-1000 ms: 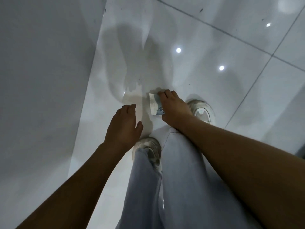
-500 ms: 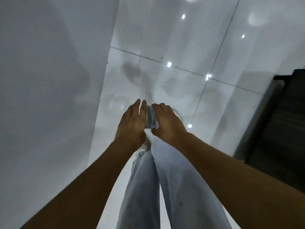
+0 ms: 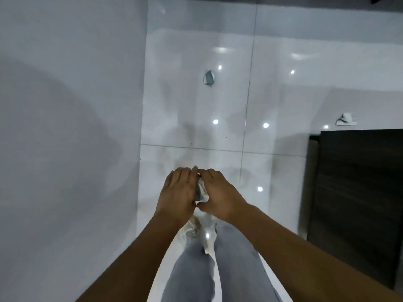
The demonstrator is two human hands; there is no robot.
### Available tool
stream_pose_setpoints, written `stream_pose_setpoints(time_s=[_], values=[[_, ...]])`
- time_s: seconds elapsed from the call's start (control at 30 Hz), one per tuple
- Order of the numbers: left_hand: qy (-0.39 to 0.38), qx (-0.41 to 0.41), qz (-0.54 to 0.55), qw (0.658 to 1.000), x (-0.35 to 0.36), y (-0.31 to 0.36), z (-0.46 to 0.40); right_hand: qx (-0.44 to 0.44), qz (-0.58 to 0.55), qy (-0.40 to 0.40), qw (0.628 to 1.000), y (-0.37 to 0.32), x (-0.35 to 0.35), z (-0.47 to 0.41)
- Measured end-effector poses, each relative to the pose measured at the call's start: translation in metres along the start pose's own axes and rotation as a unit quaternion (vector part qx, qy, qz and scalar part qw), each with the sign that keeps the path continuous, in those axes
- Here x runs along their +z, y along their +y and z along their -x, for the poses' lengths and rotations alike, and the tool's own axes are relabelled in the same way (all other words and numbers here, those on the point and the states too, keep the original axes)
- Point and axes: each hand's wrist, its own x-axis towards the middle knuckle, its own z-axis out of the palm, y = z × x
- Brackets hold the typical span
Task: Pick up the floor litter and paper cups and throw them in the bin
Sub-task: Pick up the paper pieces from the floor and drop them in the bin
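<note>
1. Both hands are raised together in front of the body, above the legs. The left hand (image 3: pixel 177 192) and right hand (image 3: pixel 218 192) close on one paper cup (image 3: pixel 200 190) from either side.
2. Left hand: fingers lie roughly straight and together along the cup's left side, palm turned inward. It looks like a flat press against the cup more than a wrap; the thumb is hidden behind the hand.
3. Right hand: fingers curl over the cup's top and right side, thumb tucked underneath near the wrist. This hand appears to carry the actual grip.
4. Only a narrow strip of the cup shows between the hands, white with a grey-blue print. Whether it is crushed or whole cannot be told. Judgement: squeezing it between two hands flattens it or keeps it from slipping during the carry.
5. Litter not yet collected: a second cup (image 3: pixel 209 77) lies on its side on the white floor tiles (image 3: pixel 283 105), far and straight ahead. A crumpled scrap (image 3: pixel 346 119) lies far right, just beyond the far edge of a dark cabinet (image 3: pixel 357 203).
6. A plain wall (image 3: pixel 65 127) runs along the left. Grey jeans (image 3: pixel 235 269) and a pale shoe (image 3: pixel 192 229) show below the hands.
7. No bin is visible in this view, so its position is unknown.
8. Judgement: task is partway. One cup is in hand, at least two items stay on the floor, and nothing can be confirmed as binned.
</note>
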Motion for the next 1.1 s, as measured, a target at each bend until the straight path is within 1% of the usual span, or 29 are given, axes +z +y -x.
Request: stream_pose_setpoints(time_s=[0.07, 0.2, 0.3, 0.43, 0.53, 0.63, 0.77, 0.83, 0.97, 1.1], values=[[-0.001, -0.031, 0.002, 1.0, -0.012, -0.003, -0.01, 0.014, 0.007, -0.003, 1.0, -0.001, -0.017, -0.004], [-0.002, -0.036, -0.015, 0.999, -0.055, -0.015, -0.056, 0.053, 0.019, 0.053, 0.997, 0.009, -0.066, -0.03], [-0.005, -0.028, -0.036, 0.999, -0.092, -0.029, -0.099, 0.09, 0.022, 0.09, 0.992, 0.014, -0.103, -0.063], [-0.028, -0.017, -0.064, 0.997, -0.143, -0.046, -0.16, 0.136, 0.018, 0.112, 0.984, 0.014, -0.147, -0.11], [-0.03, -0.006, -0.051, 0.998, -0.172, -0.057, -0.196, 0.155, 0.013, 0.114, 0.981, 0.015, -0.173, -0.143], [-0.027, 0.011, -0.025, 0.999, -0.187, -0.062, -0.232, 0.158, 0.012, 0.117, 0.98, 0.022, -0.194, -0.174], [-0.029, -0.001, -0.004, 1.0, -0.183, -0.07, -0.282, 0.152, 0.039, 0.112, 0.981, 0.046, -0.21, -0.224], [-0.028, -0.019, 0.011, 0.999, -0.17, -0.077, -0.308, 0.153, 0.054, 0.088, 0.983, 0.063, -0.212, -0.253], [0.002, -0.043, 0.033, 0.999, -0.125, -0.098, -0.372, 0.142, 0.099, 0.054, 0.983, 0.109, -0.205, -0.332], [0.019, -0.062, 0.059, 0.996, -0.071, -0.132, -0.426, 0.122, 0.136, 0.044, 0.982, 0.153, -0.183, -0.416]])
